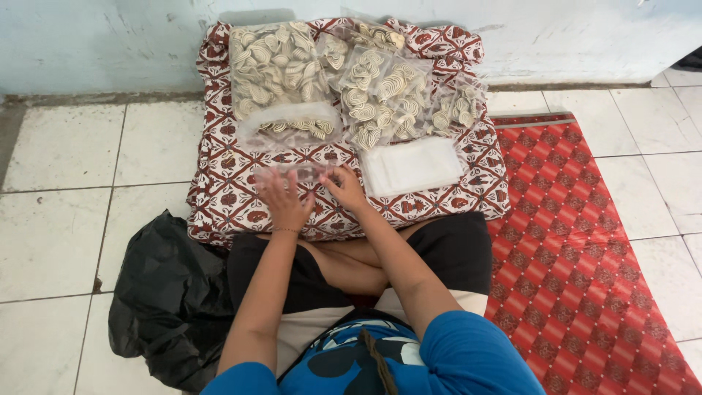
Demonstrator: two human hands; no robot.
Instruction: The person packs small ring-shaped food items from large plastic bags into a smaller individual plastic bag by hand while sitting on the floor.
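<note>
I sit cross-legged on the floor before a red and white patterned cushion (219, 183). Both hands rest on its near edge, touching an empty clear plastic bag (296, 173). My left hand (284, 199) lies flat with spread fingers on the bag's left part. My right hand (346, 187) pinches the bag's right edge. Further back on the cushion lie several clear bags (274, 73) filled with cream-coloured spiral snacks (380, 91). A stack of empty clear bags (412, 165) lies just right of my right hand.
A crumpled black plastic bag (168, 300) sits on the white tiled floor (58, 219) at my left. A red patterned mat (585, 249) stretches along the right. A pale wall (110, 36) stands behind the cushion.
</note>
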